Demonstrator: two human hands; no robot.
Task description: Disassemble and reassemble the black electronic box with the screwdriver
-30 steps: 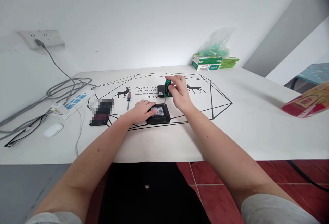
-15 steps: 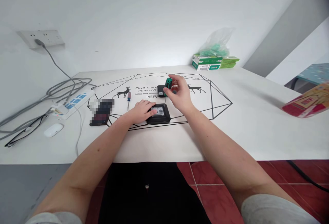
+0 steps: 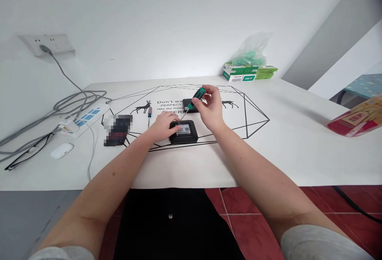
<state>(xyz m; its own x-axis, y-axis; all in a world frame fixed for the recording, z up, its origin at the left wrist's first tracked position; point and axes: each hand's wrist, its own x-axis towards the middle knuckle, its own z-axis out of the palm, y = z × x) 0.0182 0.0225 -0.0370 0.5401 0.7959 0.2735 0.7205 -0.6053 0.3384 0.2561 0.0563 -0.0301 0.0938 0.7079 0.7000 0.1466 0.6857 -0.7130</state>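
A black square device (image 3: pixel 191 137) with rounded corners and a white label on top lies flat on the table. My left hand (image 3: pixel 162 127) grips its left side, thumb over the top near the label. In my right hand (image 3: pixel 212 111) is a green and black screwdriver (image 3: pixel 196 98), held by its handle between thumb and fingers. Its shaft slants down to the left, and the tip is at the device's far-left corner, close to my left fingers. Behind the screwdriver lies another black flat part (image 3: pixel 187 103), partly covered by my right hand.
A smaller screwdriver (image 3: pixel 149 112) lies left of my left hand. Further left are a blurred dark object (image 3: pixel 118 130), a power strip (image 3: pixel 89 117), grey cables, glasses (image 3: pixel 28 152) and a white case (image 3: pixel 62 151). Green boxes (image 3: pixel 241 71) stand at the back, a red-yellow package (image 3: pixel 356 119) at right.
The screwdriver has tilted from nearly upright to a leftward slant, its tip moving from the device's far-right side to its far-left corner. My left thumb and fingers have shifted slightly.
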